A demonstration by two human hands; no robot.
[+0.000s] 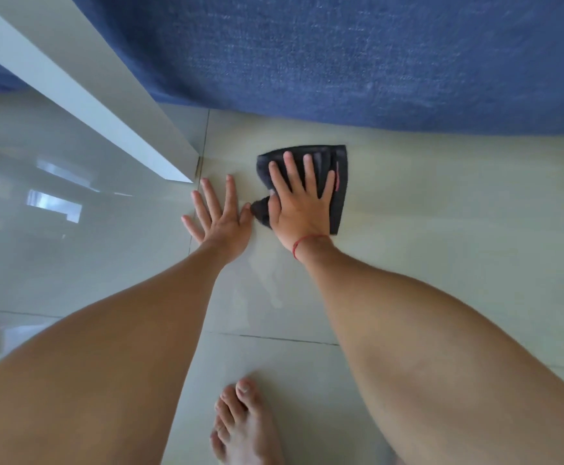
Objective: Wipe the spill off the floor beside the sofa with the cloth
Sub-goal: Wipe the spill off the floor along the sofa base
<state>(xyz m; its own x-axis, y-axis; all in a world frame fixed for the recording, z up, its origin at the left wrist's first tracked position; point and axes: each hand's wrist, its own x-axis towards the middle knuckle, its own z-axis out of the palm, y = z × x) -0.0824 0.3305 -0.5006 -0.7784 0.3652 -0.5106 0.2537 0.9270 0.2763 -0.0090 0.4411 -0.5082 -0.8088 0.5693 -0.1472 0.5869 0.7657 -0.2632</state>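
Mid-wipe, I judge. My right hand flat, fingers spread, pressing cloth on floor below sofa. Left hand open, bracing at cloth's 9 o'clock. Spill not discernible. Next: sweep cloth, keep pressure.

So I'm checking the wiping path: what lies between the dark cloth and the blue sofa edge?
In the head view, only bare pale floor tile separates the dark cloth, pressed under the right hand, from the blue sofa.

Two hands, one cloth, one sofa, one bare foot
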